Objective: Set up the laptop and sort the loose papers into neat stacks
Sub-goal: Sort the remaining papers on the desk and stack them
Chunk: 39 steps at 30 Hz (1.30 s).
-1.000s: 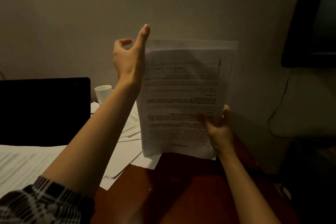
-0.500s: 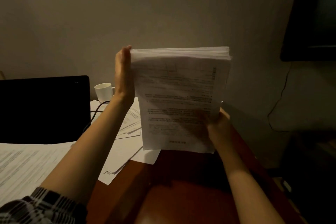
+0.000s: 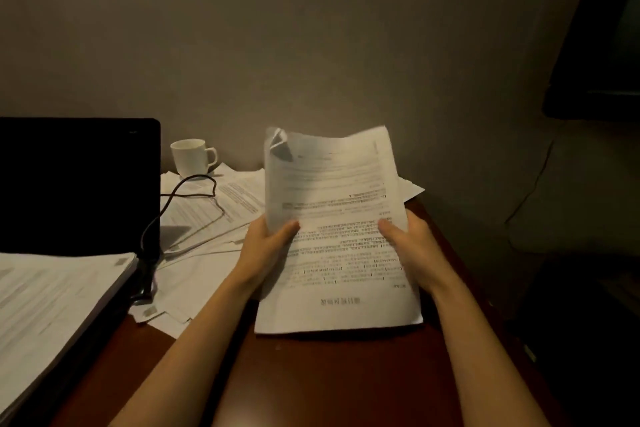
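Hands grip thin printed sheets [image 3: 332, 218] (corner seemingly curled).

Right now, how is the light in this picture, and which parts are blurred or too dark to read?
Head view: dim, warm light; the laptop screen is plain black; the top of the held papers is motion-blurred, so its print is unreadable; the right side falls into deep shadow; the cup stays fairly sharp.
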{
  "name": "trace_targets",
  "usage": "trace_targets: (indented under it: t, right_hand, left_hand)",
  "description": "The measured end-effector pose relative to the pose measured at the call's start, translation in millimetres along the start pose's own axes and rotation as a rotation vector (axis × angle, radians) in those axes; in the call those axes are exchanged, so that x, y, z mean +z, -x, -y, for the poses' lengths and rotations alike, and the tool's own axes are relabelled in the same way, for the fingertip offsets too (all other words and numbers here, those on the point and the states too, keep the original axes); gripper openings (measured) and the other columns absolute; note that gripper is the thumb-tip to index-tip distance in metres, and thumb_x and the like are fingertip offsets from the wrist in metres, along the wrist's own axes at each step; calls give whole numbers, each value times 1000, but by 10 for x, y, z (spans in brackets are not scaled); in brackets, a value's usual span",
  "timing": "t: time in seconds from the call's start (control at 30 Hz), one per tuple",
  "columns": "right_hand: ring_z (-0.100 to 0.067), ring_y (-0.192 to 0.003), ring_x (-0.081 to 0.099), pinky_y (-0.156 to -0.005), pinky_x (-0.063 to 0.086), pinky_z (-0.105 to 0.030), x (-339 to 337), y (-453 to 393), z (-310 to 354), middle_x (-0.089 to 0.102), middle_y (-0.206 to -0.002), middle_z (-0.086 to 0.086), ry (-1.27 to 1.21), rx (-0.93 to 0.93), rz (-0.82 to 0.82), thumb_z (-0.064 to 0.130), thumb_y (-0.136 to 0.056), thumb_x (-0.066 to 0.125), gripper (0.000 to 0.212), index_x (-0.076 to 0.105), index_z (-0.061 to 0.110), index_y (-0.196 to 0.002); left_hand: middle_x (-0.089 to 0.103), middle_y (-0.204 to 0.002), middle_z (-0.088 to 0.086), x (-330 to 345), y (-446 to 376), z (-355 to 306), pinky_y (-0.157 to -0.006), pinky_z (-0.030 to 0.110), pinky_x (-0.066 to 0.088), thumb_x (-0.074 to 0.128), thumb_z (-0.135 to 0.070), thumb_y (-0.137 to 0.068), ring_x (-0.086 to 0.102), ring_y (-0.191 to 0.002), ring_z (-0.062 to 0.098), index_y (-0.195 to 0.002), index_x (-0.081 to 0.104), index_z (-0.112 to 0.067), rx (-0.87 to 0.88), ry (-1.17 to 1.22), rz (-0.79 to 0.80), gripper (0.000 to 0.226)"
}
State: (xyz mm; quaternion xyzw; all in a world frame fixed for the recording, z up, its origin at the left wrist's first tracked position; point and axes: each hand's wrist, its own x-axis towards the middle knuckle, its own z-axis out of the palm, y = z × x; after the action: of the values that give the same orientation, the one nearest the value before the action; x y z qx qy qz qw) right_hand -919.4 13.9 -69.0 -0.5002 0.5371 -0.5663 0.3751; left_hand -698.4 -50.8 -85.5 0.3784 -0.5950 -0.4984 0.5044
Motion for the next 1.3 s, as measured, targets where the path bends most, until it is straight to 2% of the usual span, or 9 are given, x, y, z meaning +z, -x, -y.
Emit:
trace_targets:
  t: [0.1, 0.2, 0.3, 0.37, 0.47, 0.67, 0.87, 1.2, 1.3]
  right_hand:
    - [-13, -96, 68, -73, 56, -27, -30, -40, -35, 69, -106, 4, -48, 96, 149, 2, -95, 49, 27, 60, 21, -110]
    - [-16, -94, 66, -70, 55, -27, 5, -94, -137, 67, -105, 0, -100, 131, 74, -4, -95, 46, 29, 60, 20, -104]
    - [-21, -99, 62, -76, 53, -31, 91, -135, -298, 63, -111, -4, 30, 188, -26, -4, -95, 46, 28, 59, 14, -111]
    - [-25, -107, 60, -85, 53, -39, 141, -150, -359, 62, -119, -6, 165, 196, -95, -2, -94, 47, 31, 58, 10, -121]
    - [-26, -111, 59, -91, 51, -43, 184, -156, -379, 61, -122, -6, 223, 188, -106, 2, -95, 48, 33, 56, 11, -126]
    - [-27, -110, 59, -90, 51, -42, 172, -165, -396, 61, -123, -7, 171, 197, -165, 0, -95, 48, 34, 56, 9, -126]
    - [-28, -110, 59, -89, 51, -41, 177, -179, -409, 61, -123, -8, 160, 207, -345, 2, -95, 48, 30, 59, 8, -121]
    - [-29, -112, 58, -94, 49, -46, 221, -168, -355, 60, -126, -8, 191, 225, -290, 6, -95, 47, 32, 57, 9, -126]
    - [-32, -110, 57, -94, 48, -47, 199, -178, -340, 59, -125, -13, 190, 245, -300, 13, -99, 43, 30, 55, 5, -126]
  left_hand:
    - [72, -98, 8, -52, -128, 54, -78, 44, 58, 61, -19, -91, 71, -86, 23, -103, 63, -9, -22, -181, -47, 16]
    - [70, -89, 7, -137, -226, 80, -78, 49, 56, 51, -32, -95, 67, -83, 26, -88, 66, -8, 14, -326, -299, 29]
    - [60, -118, 2, -464, -318, 242, -109, 53, 30, 53, -35, -91, 52, -117, 23, -107, 63, -20, 45, -1122, -453, 25]
    - [45, -138, 11, -662, -343, 366, -113, 54, 12, 57, -34, -86, 34, -134, 28, -128, 52, -14, -136, -1300, -434, 46]
    - [37, -146, 16, -752, -342, 409, -111, 54, 16, 54, -40, -85, 27, -138, 32, -138, 41, -8, -250, -1243, -398, 63]
    - [50, -135, 12, -783, -368, 328, -107, 50, 24, 45, -39, -96, 39, -128, 32, -133, 52, -16, -224, -1349, -373, 45]
    - [65, -107, 10, -768, -385, 299, -75, 40, 41, 44, -17, -98, 55, -104, 31, -117, 65, -20, -62, -1352, -443, 28]
    - [69, -72, 8, -76, -164, -38, -51, 27, 35, 60, -23, -92, 52, -52, 23, -90, 66, -9, 553, -1124, -344, 15]
    - [72, -77, 6, 132, -52, -49, -48, 26, 43, 66, -24, -87, 62, -55, 24, -96, 70, -13, 622, -995, -218, 14]
